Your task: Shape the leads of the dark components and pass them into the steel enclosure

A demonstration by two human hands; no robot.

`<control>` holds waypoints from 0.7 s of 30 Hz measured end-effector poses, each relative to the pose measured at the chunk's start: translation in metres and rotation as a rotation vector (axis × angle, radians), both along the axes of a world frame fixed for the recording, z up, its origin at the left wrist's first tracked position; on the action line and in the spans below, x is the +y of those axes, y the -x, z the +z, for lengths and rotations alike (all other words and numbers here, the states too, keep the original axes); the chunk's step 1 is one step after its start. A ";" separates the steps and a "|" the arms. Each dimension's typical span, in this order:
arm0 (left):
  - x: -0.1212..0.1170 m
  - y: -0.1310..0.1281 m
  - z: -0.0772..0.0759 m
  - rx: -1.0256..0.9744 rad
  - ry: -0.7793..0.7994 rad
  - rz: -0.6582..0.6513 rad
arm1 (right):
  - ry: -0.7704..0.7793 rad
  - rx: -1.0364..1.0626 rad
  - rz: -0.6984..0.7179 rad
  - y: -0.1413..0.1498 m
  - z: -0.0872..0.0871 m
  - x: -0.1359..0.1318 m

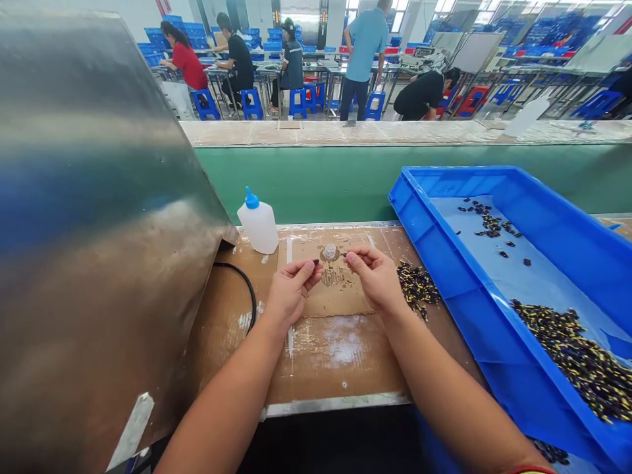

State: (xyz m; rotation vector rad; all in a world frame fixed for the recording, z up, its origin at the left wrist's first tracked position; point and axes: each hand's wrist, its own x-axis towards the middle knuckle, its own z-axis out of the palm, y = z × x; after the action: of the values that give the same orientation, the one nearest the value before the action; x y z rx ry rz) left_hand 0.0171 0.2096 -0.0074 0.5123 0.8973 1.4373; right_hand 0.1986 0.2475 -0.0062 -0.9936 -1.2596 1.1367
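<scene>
Both my hands are raised over a piece of cardboard (340,299) on the brown worktop. My left hand (292,289) pinches a small dark piece (316,262) between thumb and forefinger. In the fingertips of my right hand (378,276) is another small dark piece (344,255), pointing left. The two pieces are apart, and their kind is too small to tell. Just beyond them, a small clear cup (330,251) stands on the cardboard, with wet-looking marks near it. To the right of my right hand lies a pile of small black-and-yellow parts (417,286).
A large blue bin (464,289) on the right holds many more such parts. Behind my left hand stands a white squeeze bottle (259,227) with a blue nozzle. A metal housing (99,230) blocks the left side, with a black cable (251,289) beside it. Several people are farther back.
</scene>
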 end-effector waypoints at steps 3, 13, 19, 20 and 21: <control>-0.003 -0.003 0.006 -0.096 0.036 0.012 | -0.024 0.042 0.035 0.015 0.001 -0.018; -0.011 -0.005 0.016 -0.141 0.017 0.093 | -0.355 -0.072 0.084 0.025 0.013 -0.055; -0.017 -0.010 0.021 -0.173 -0.010 0.084 | -0.603 -0.116 0.067 0.027 0.020 -0.053; -0.017 -0.011 0.021 -0.175 -0.018 0.084 | -0.615 -0.116 0.049 0.028 0.020 -0.053; -0.017 -0.012 0.021 -0.177 -0.026 0.086 | -0.613 -0.117 0.030 0.029 0.021 -0.053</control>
State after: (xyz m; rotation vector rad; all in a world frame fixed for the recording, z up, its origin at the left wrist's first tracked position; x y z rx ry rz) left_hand 0.0288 0.1925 0.0136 0.3629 0.7684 1.5478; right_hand 0.1697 0.1943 0.0144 -0.5824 -1.5897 0.6472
